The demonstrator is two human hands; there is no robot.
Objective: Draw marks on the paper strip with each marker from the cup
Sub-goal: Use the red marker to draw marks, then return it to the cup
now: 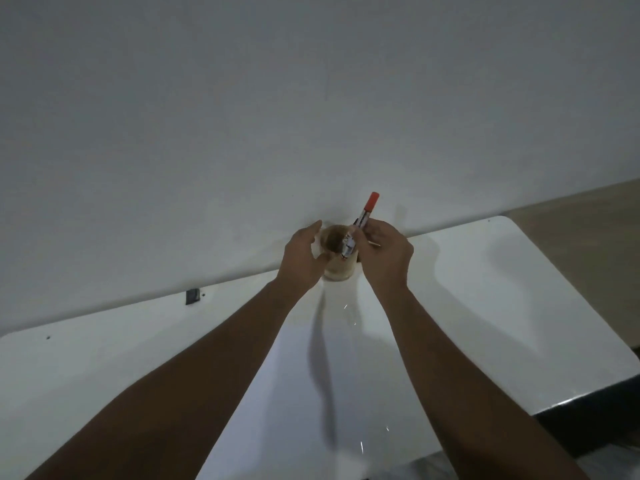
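- Your right hand has its fingers pinched around the white barrel of a red-capped marker, gripping it at about mid-length.
- That marker stands tilted, its red cap pointing up and away from your right hand toward the wall, its lower end at the mouth of the cup (whether the tip is inside the rim or just over it is hard to tell).
- Just left of your right hand, touching distance, stands the small round tan cup, its dark opening facing up.
- Your left hand curves around the cup's left side, fingers spread and loosely open; the thumb lies against or very near the cup wall (contact is not clear in the dim light), so it is cupped beside the cup and not closed on it.
- Below both hands, between your forearms, a long white paper strip runs toward you from the cup's base.
- Under everything lies the glossy white table with rounded corners, set against a plain grey-white wall.
- Well to the left of your left hand, a small dark square object sits at the table's far edge.
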